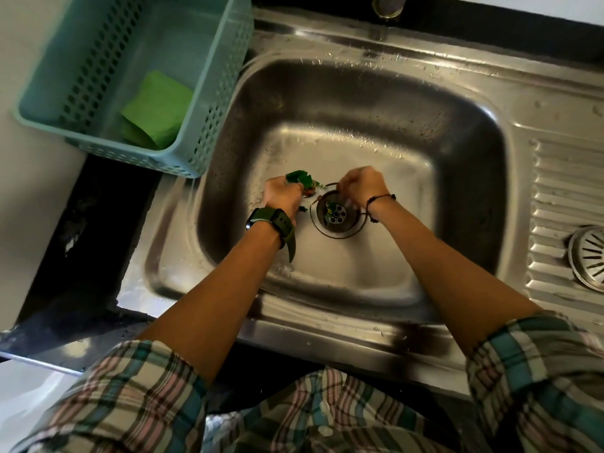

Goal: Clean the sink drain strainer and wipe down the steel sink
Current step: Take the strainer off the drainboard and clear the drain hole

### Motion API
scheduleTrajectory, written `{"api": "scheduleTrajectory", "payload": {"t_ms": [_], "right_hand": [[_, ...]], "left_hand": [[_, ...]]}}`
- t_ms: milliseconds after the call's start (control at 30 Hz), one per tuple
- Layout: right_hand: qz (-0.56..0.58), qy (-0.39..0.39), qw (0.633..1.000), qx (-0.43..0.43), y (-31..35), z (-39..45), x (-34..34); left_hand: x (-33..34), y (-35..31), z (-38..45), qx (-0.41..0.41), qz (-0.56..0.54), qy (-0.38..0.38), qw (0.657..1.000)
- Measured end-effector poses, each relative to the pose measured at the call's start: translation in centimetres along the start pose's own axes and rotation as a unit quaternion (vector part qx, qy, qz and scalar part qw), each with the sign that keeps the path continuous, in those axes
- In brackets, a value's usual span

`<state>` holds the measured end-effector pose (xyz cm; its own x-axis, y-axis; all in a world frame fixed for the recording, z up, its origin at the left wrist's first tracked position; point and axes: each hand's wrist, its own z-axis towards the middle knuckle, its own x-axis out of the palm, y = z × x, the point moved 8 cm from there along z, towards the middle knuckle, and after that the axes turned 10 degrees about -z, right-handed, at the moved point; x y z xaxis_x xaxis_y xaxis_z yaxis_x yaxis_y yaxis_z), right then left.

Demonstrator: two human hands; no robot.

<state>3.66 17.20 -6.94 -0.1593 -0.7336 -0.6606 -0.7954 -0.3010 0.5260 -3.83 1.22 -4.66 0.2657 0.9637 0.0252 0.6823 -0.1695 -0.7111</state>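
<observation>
Both my hands are down in the steel sink (pixel 425 132) at its drain (pixel 336 215). My left hand (pixel 282 196) is closed around a clump of green vegetable scraps (pixel 299 178), just left of the drain. My right hand (pixel 361 184) hovers over the drain's upper right rim with its fingers curled; what they pinch is hidden. A few green bits still lie inside the open drain cup. The round steel strainer (pixel 588 256) lies apart on the ribbed drainboard at the right edge.
A teal plastic basket (pixel 202 103) holding a green cloth (pixel 157 109) stands on the counter left of the sink. The tap spout (pixel 389 6) is at the top, above the basin. Water drops dot the sink rim. A black countertop surrounds the sink.
</observation>
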Motion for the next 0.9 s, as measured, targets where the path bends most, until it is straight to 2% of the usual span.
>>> {"api": "scheduleTrajectory", "payload": {"t_ms": [100, 200, 333, 467, 600, 733, 800, 900], "right_hand": [[-0.21, 0.024, 0.977, -0.026, -0.9, 0.6, 3.4], [-0.261, 0.014, 0.964, -0.054, -0.6, 0.4, 6.0], [-0.224, -0.035, 0.974, -0.011, -0.8, 0.5, 6.9], [-0.196, -0.043, 0.98, -0.003, -0.6, 0.3, 7.0], [-0.17, -0.002, 0.985, -0.017, -0.4, -0.2, 7.5], [-0.198, 0.044, 0.979, -0.021, -0.8, -1.1, 8.0], [-0.174, 0.026, 0.984, -0.01, -0.8, -1.1, 7.1], [-0.045, -0.056, 0.997, 0.021, -0.4, -1.2, 3.7]], "left_hand": [[-0.4, 0.1, 0.5, -0.002, 0.011, -0.013, 1.0], [-0.9, 0.2, 0.6, -0.007, 0.03, -0.022, 0.999], [-1.9, 0.4, 0.9, -0.004, 0.03, -0.025, 0.999], [-2.2, 0.1, 1.0, 0.003, 0.036, -0.027, 0.999], [-1.6, 0.1, 0.7, 0.002, 0.054, -0.023, 0.998], [-1.2, 0.5, 0.4, 0.004, 0.063, -0.025, 0.998], [-1.2, 0.6, 0.3, 0.003, 0.07, -0.025, 0.997], [-1.2, 0.5, 0.2, 0.005, 0.074, -0.013, 0.997]]}}
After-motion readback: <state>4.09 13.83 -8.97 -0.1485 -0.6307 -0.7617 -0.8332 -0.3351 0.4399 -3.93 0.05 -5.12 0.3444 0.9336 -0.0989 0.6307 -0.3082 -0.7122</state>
